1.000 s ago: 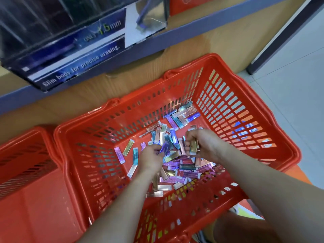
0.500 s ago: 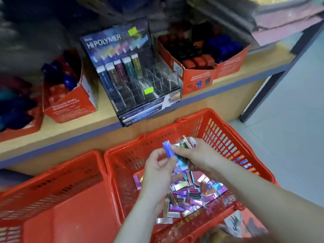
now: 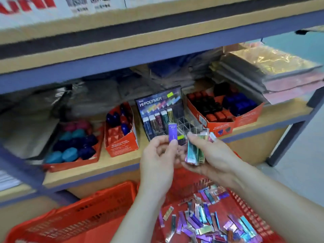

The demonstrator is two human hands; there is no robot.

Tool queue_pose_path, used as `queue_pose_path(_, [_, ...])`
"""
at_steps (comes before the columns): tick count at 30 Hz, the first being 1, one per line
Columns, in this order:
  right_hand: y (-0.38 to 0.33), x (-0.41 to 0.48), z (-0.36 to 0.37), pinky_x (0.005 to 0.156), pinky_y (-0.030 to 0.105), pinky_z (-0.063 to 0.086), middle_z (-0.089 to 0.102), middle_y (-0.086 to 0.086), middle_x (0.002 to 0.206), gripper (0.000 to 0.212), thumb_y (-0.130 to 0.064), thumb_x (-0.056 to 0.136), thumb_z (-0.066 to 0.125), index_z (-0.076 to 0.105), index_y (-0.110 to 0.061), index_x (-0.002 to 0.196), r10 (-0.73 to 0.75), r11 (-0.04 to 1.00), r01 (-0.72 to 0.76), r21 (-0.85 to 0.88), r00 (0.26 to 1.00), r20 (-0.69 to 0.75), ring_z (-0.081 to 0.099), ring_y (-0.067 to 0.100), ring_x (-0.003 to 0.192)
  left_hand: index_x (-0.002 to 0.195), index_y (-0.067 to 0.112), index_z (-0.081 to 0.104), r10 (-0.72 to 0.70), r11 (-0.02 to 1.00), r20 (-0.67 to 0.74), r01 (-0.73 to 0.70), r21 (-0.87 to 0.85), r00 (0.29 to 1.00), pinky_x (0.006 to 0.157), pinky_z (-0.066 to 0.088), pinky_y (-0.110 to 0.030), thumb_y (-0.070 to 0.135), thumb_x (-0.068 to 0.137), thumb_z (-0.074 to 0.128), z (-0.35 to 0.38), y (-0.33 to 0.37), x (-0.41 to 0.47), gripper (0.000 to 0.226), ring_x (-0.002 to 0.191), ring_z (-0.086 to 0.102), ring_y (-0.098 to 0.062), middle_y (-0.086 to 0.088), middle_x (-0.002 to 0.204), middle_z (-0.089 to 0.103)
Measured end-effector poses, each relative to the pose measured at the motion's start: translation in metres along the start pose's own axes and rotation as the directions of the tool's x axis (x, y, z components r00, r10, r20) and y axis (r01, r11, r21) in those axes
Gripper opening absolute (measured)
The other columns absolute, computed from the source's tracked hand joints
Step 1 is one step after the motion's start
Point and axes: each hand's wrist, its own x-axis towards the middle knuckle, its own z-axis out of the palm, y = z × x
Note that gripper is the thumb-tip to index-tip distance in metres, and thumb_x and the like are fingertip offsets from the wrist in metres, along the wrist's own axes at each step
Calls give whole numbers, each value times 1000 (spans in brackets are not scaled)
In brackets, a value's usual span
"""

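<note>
- Our left hand (image 3: 156,158) holds one purple eraser pack (image 3: 172,133) upright, with the thumb and fingers (image 3: 160,139) curled and pinching its lower end.
- Our right hand (image 3: 215,155) grips a bundle of packs (image 3: 193,151). Its fingers (image 3: 198,140) are closed round them. We count at least three, teal, green and pink, but the blur hides the exact number.
- Both hands are close together in front of the shelf (image 3: 98,171), above the baskets.
- The purple pack is just before the HI-POLYMER display stand (image 3: 158,102), where five packs (image 3: 158,118) stand in a row.
- Three red cartons (image 3: 121,144) sit on the shelf, two to the left of the stand and one to the right.
- Two red baskets are below. The right basket (image 3: 187,181) holds dozens of loose shiny packs (image 3: 201,223), too many to count, and the left basket (image 3: 87,216) is beside it.
</note>
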Motion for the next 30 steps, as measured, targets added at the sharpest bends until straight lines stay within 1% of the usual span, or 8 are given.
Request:
queue_pose_path(4, [-18,16,8,54,33,57,65,13,67,20,-23,91,66,63,-4,83,-4,1000,4,21,1000,-6,63,21,55,97,19,72,51,992,38,-55,111,998,52,48,-20,14,95,59,-16,14,22,14,55,55,-8,2,66,64])
queue_pose_path(9, [-28,30,10,42,19,41,61,6,72,6,-16,88,68,64,-13,86,-29,994,40,-100,994,110,52,13,52,97,32,73,36,947,136,-78,313,990,54,45,-24,7,95,57,-31,13,34,30,56,51,-9,1,70,65])
queue_pose_path(14, [-31,43,9,41,20,37,58,6,70,12,-5,87,67,61,-13,82,-53,975,70,-208,995,89,48,13,50,93,16,71,-1,978,11,-2,210,1000,62,57,-29,9,81,76,-36,15,46,15,59,65,-15,-6,68,71])
queue_pose_path(17, [-30,45,11,41,22,40,61,8,72,9,-6,89,67,61,-12,84,-31,975,58,-216,991,127,51,14,51,89,10,72,-47,995,-28,49,88,999,63,56,-24,9,80,75,-40,19,55,9,67,68,-16,-10,75,74])
queue_pose_path(19, [-29,45,12,42,23,45,63,9,71,8,-13,89,68,61,-11,89,-8,982,33,-186,991,133,55,14,51,93,10,73,-53,995,-54,57,85,997,67,55,-24,6,85,70,-48,22,66,10,69,70,-15,-10,78,75])
queue_pose_path(23, [-33,52,4,43,23,49,62,7,66,15,-24,90,68,60,-11,92,29,998,-29,-53,1000,1,57,14,49,97,13,72,34,964,-83,-11,264,996,71,57,-24,5,91,64,-64,30,94,13,75,73,-18,-6,77,75])
queue_pose_path(26, [-39,57,-4,51,30,54,60,11,73,5,-10,93,61,60,-7,95,55,995,-53,85,998,-26,59,18,57,90,16,71,112,895,-85,-63,441,990,71,59,-26,10,86,71,-64,34,114,7,71,72,-15,-3,72,74])
queue_pose_path(30, [-42,59,-10,54,27,57,67,13,78,13,-2,94,58,62,5,104,34,999,-34,-5,999,10,65,18,64,91,26,73,179,758,-30,-119,642,983,76,55,-25,12,86,71,-57,29,138,14,79,67,-9,6,82,72])
